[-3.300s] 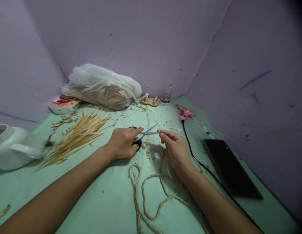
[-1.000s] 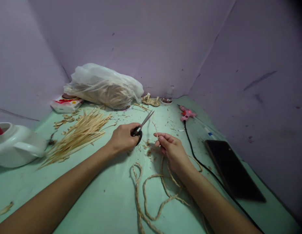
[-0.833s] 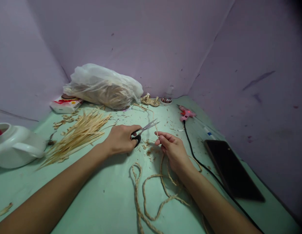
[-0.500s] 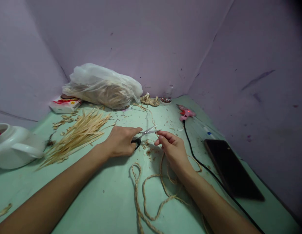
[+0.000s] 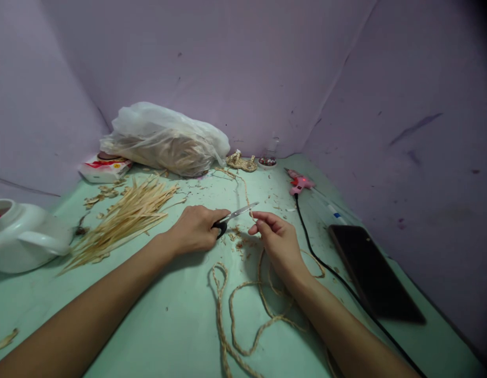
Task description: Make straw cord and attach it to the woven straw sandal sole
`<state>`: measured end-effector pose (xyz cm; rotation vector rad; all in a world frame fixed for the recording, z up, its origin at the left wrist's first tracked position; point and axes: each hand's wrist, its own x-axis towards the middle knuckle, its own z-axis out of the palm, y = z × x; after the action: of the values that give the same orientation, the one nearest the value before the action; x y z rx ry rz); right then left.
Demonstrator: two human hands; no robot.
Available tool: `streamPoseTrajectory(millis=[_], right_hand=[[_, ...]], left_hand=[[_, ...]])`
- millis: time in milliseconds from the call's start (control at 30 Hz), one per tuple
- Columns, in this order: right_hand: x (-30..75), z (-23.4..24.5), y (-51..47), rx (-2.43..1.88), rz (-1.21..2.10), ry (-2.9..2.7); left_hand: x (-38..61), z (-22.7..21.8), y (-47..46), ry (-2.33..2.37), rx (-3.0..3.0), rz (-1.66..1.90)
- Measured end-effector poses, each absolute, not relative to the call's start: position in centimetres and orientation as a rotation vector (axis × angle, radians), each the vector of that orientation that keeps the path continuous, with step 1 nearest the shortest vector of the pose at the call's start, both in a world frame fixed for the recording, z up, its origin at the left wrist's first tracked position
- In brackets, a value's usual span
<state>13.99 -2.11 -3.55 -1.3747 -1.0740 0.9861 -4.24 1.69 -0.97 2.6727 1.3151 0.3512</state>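
My left hand [image 5: 194,229] is closed round the black handles of a pair of scissors [image 5: 239,211]. Their blades are together and point right, crossing a thin braided cord [image 5: 246,195] close to my right fingertips. My right hand [image 5: 281,239] pinches that cord between thumb and fingers just beside the blades. Beyond the blades the cord runs back over the table toward the far side. More cord [image 5: 220,302] lies in loose loops below and under my right hand. Whether the cord is cut through at the blades I cannot tell.
Dry straw strips [image 5: 129,218] lie left, near a white pot [image 5: 34,239]. A plastic bag [image 5: 165,139], a small woven piece [image 5: 241,161] and a bead dish [image 5: 267,161] stand at the back. A pink glue gun [image 5: 300,182], its black cable [image 5: 318,260] and a phone [image 5: 375,273] lie right.
The scissor blades, spread apart around the cord before, have come together. Both hands stay in nearly the same place.
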Motion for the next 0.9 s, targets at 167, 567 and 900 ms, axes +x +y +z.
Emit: streamPoseTrajectory(millis=[167, 567, 900], right_hand=[[14.03, -3.55, -2.11, -1.373, 1.019, -1.027], [14.29, -3.55, -1.65, -1.428, 1.002, -0.887], [14.04, -3.04, -1.63, -1.35, 1.184, -0.762]], left_hand=[[-4.33, -1.09, 2.02, 1.41, 2.533, 0.491], [-4.03, -1.21, 1.94, 1.494, 2.49, 0.462], [-3.65, -0.94, 1.43, 1.423, 2.54, 0.433]])
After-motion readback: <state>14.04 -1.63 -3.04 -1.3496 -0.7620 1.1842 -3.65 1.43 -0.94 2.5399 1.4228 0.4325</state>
